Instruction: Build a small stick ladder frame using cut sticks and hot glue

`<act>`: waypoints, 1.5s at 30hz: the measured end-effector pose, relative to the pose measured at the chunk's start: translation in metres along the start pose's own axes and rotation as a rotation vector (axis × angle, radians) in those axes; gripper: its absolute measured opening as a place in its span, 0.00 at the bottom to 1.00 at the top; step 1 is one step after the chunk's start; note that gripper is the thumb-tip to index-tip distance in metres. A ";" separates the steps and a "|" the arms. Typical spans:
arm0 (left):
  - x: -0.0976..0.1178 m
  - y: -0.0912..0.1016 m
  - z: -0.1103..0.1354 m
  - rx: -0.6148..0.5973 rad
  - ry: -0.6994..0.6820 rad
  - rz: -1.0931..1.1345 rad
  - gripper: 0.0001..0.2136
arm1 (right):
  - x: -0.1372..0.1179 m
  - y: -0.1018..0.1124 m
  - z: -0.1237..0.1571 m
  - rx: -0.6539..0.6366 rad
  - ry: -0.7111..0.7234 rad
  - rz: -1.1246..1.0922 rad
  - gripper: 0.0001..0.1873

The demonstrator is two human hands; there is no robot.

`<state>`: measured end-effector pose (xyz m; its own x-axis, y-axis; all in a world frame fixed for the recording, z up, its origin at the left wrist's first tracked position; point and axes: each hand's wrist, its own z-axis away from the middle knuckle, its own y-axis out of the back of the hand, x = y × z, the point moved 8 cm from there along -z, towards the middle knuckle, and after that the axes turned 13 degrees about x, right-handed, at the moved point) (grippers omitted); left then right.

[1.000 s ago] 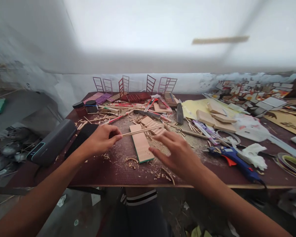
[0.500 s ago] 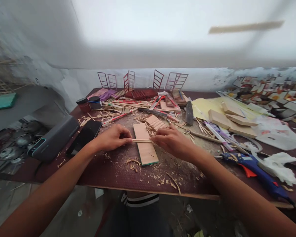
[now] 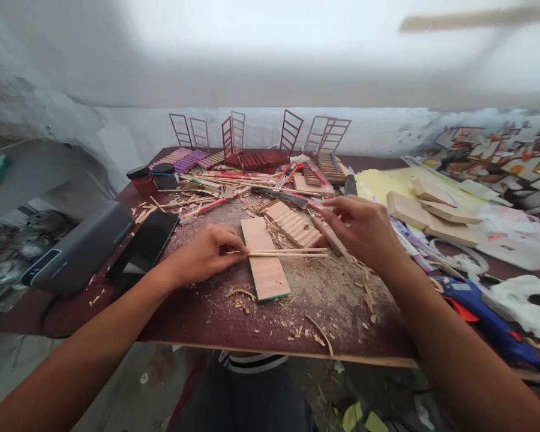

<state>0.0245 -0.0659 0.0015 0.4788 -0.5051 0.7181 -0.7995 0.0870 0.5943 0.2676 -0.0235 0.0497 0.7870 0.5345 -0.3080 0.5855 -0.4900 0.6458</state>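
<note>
At far left, a dark grey device [image 3: 78,249] and a black phone [image 3: 146,246] are laid on the surface [image 3: 175,318]; next comes the left hand [image 3: 213,252], and two thin sticks [image 3: 292,255] are pinched at one end by its fingers. The pair is held side by side across a flat, green-edged board [image 3: 263,225], though whether the wood is touched cannot be told. Nothing is seen fixed to that board, while just behind, the ridged block [image 3: 294,225] is, it seems, already lined with rows; slatted frames [image 3: 291,131] are stood upright at the back. Now the poses: the left forearm is brought in from lower left, palm turned down, wrist low. Across to the right, the right hand [image 3: 360,225] is reached farther forward, thumb and fingers drawn together by a dark-bladed tool [image 3: 281,195]; whether it is gripped cannot be told. At far right, a blue glue gun [image 3: 486,315] is left lying, untouched.
</note>
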 end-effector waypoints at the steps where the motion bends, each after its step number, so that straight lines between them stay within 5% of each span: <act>1: 0.000 0.001 0.001 0.003 0.004 -0.010 0.07 | 0.009 -0.004 0.001 -0.054 -0.029 0.033 0.13; 5: -0.001 0.008 0.003 0.014 0.006 -0.068 0.07 | 0.028 -0.021 0.012 -0.275 -0.071 0.060 0.15; 11: -0.006 0.009 0.006 0.015 0.029 -0.070 0.08 | 0.038 -0.029 0.020 -0.391 -0.161 -0.009 0.21; 19: 0.001 0.006 0.003 0.052 -0.017 -0.100 0.06 | 0.042 -0.031 0.020 -0.430 -0.180 -0.088 0.25; 22: 0.004 0.004 0.003 0.051 -0.046 -0.126 0.06 | 0.039 -0.023 0.016 -0.333 -0.188 -0.076 0.23; 26: 0.005 0.004 0.004 0.044 -0.062 -0.132 0.06 | 0.006 -0.006 0.010 -0.201 -0.007 -0.201 0.18; 31: 0.004 0.008 0.004 0.037 -0.058 -0.142 0.07 | -0.034 -0.018 0.024 -0.435 0.248 -0.369 0.10; 45: -0.001 0.013 0.006 0.025 -0.056 -0.183 0.10 | -0.025 -0.024 0.030 -0.487 0.261 -0.415 0.09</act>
<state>0.0119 -0.0691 0.0059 0.5964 -0.5576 0.5774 -0.7101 -0.0312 0.7034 0.2396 -0.0453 0.0209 0.4086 0.7890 -0.4588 0.6263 0.1232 0.7698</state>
